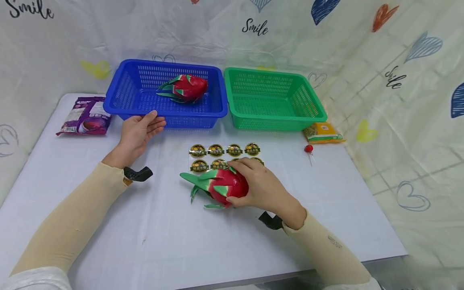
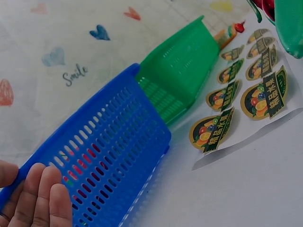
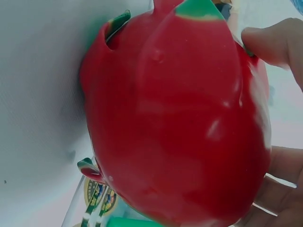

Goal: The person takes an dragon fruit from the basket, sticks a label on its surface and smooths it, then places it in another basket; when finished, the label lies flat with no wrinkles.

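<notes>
My right hand grips a red dragon fruit with green-tipped scales, thumb on its near side and fingers over the far side. Filling most of the right wrist view, the dragon fruit lies close to the white tabletop. My left hand holds the front rim of a blue basket. In the left wrist view, that rim runs between the thumb and fingers. Inside the basket lies a second dragon fruit. A sheet of round fruit stickers lies just behind the gripped fruit, which covers part of it.
A green basket stands right beside the blue one. To the left lies a purple packet. A yellow packet and a red lollipop lie at the right. A printed curtain hangs behind the table.
</notes>
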Tool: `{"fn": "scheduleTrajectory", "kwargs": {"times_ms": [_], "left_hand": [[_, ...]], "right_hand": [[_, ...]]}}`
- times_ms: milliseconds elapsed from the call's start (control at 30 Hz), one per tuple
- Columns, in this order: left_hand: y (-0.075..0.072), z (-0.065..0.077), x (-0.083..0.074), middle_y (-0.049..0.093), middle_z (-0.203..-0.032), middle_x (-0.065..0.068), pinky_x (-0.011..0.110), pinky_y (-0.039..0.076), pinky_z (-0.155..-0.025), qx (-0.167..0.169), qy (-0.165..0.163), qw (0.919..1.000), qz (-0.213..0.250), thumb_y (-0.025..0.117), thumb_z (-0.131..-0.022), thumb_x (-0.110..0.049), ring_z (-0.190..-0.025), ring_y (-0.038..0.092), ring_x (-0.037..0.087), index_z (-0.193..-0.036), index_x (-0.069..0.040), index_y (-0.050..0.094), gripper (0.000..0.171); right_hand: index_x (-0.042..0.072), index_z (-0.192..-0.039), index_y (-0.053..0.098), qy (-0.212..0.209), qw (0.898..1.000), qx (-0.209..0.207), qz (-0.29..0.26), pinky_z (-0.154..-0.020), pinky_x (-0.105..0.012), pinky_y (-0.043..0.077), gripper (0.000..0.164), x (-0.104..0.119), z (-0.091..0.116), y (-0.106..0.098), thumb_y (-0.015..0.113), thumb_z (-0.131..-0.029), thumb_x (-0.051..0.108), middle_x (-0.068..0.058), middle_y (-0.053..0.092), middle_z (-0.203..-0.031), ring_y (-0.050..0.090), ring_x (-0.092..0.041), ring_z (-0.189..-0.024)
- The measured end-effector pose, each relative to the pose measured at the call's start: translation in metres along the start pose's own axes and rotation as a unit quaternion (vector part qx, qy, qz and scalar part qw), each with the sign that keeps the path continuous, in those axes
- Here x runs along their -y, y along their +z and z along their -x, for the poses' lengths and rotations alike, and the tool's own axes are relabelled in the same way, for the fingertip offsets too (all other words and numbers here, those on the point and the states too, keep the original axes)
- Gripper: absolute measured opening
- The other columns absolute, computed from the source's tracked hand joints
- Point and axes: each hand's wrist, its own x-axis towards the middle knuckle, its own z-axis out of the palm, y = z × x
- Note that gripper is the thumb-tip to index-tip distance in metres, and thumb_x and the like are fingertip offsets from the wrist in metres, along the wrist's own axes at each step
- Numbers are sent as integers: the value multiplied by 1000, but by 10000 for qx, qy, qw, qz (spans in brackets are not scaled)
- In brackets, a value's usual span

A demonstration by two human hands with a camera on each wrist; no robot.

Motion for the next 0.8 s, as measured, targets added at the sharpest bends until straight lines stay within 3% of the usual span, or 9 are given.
{"fn": "scheduleTrajectory", "kwargs": {"times_ms": [133, 333, 433, 533, 600, 633, 700, 800], "left_hand": [[0, -1, 0, 81, -89, -3, 20, 62, -81, 29, 11, 10000, 2, 75, -95, -33, -85, 78, 9, -110, -8, 71, 28], [0, 2, 2, 81, -88, -4, 21, 62, -81, 10, 142, 9999, -26, 75, -95, -33, -85, 78, 9, -114, -5, 68, 35], [3, 4, 4, 80, -88, -5, 21, 62, -82, 195, 100, 9992, -336, 73, -97, -34, -86, 77, 8, -118, -3, 65, 39], [5, 3, 10, 79, -92, -6, 22, 62, -84, 720, -137, 9908, -1140, 71, -100, -31, -88, 76, 6, -129, 3, 61, 46], [7, 0, 15, 79, -101, -3, 23, 62, -86, 1185, -277, 9742, -1900, 68, -102, -27, -92, 76, 6, -137, 6, 58, 48], [9, -1, 18, 79, -105, 0, 23, 62, -86, 1359, -273, 9614, -2377, 68, -102, -25, -92, 76, 6, -138, 6, 59, 48], [12, -3, 23, 79, -111, 6, 23, 62, -83, 1590, -97, 9262, -3416, 67, -103, -24, -92, 76, 7, -137, 3, 63, 44], [18, -5, 30, 78, -115, 13, 25, 59, -75, 1717, 520, 8573, -4826, 69, -100, -21, -91, 74, 12, -129, -4, 72, 34]], "right_hand": [[13, -141, 62, -89, 9999, -22, 134, -91, -41, 63, 86, -1, 0, -1, 94, -69, 47, -6, 64, -138, 60, -26, -128], [13, -141, 62, -149, 9998, -78, -48, -93, -43, 62, 84, -4, 0, -5, 93, -71, 49, -6, 66, -134, 62, -25, -124], [13, -140, 64, -142, 9989, -173, -413, -91, -41, 62, 79, -9, 1, -8, 92, -74, 47, -4, 68, -128, 64, -22, -118], [13, -138, 66, -103, 9945, -376, -969, -89, -40, 61, 64, -18, 2, -12, 87, -83, 38, -3, 70, -125, 66, -19, -114], [13, -135, 68, -33, 9894, -539, -1350, -88, -39, 61, 50, -24, 2, -14, 81, -90, 29, -3, 72, -124, 68, -18, -111], [13, -133, 69, 2, 9870, -624, -1482, -87, -38, 61, 42, -28, 2, -15, 77, -94, 25, -4, 73, -123, 69, -16, -108], [13, -128, 72, 120, 9824, -765, -1702, -85, -35, 60, 30, -34, 1, -18, 70, -99, 19, -4, 75, -121, 70, -14, -100], [12, -122, 75, 353, 9768, -835, -1943, -83, -31, 58, 23, -43, -3, -23, 63, -104, 17, -6, 78, -112, 70, -13, -92]]}}
